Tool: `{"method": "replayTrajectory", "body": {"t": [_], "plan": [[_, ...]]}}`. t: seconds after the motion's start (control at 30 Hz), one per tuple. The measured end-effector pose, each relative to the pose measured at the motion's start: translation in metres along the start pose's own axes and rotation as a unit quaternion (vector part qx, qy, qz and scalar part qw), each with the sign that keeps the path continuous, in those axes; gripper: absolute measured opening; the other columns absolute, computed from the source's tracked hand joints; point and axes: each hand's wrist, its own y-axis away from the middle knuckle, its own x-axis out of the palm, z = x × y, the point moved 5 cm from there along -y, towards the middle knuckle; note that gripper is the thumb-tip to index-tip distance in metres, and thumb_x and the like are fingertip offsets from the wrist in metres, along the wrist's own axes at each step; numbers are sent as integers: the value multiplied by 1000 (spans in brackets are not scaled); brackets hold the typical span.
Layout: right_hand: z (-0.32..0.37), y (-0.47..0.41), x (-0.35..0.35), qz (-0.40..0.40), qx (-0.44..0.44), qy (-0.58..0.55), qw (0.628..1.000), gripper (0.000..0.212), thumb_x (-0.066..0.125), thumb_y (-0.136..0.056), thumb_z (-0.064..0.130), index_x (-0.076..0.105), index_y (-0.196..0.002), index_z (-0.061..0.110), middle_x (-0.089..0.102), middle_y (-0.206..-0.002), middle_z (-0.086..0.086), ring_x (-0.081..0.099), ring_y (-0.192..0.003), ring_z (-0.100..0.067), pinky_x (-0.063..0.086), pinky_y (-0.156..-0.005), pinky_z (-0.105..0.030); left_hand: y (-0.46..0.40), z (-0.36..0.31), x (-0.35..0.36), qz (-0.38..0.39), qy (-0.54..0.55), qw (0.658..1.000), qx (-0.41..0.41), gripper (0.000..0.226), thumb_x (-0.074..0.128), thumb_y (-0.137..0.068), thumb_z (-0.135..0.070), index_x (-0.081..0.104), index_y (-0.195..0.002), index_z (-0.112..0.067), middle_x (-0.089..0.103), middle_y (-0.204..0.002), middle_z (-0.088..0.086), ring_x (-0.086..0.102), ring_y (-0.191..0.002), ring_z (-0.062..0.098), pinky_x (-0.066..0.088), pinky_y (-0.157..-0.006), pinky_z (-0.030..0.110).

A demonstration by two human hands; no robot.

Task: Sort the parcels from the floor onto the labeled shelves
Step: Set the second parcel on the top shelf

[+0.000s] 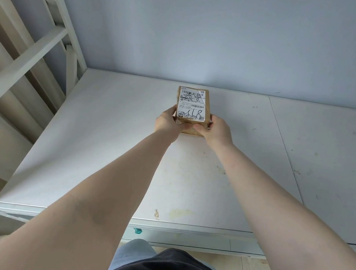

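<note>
A small brown cardboard parcel (193, 101) with a white shipping label and handwritten marks sits far back on the white shelf board (106, 147), close to the wall. My left hand (167, 123) grips its near left corner and my right hand (215, 131) grips its near right corner. Both arms stretch forward over the shelf. The parcel's near edge is partly hidden by my fingers.
A pale wall (221, 37) rises right behind the parcel. White metal shelf framing (23, 47) slants along the left side. A seam (285, 151) divides the shelf board on the right. A small teal tag (137, 230) hangs at the shelf's front rail.
</note>
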Motion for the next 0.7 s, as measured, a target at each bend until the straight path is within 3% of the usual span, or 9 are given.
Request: {"method": "replayTrajectory", "body": {"t": [0.1,0.33,0.7], "plan": [[0,-1,0,3,5,7,1000,44,72,-82,21,62,-124,12,70,-120,-7,65,-107,-25,43,-85,-26,0,0,1,-3,0,1000,-9,62,80,-79,-24,57,-137,-26,69,-107,3,59,-90,21,41,-56,23],[1,1,-2,9,-1,32,999,52,71,-84,24,55,-131,10,68,-124,-9,64,-110,-28,45,-89,-30,0,4,1,-18,-15,999,-32,89,80,-79,-30,34,-154,-18,63,-135,7,59,-122,25,50,-89,33],[-1,0,-3,16,14,47,999,60,70,-84,32,50,-134,6,67,-125,-12,64,-112,-29,47,-92,-34,1,0,5,-42,-44,998,-27,78,82,-74,-35,46,-142,-17,59,-134,7,58,-120,25,53,-82,34]]}}
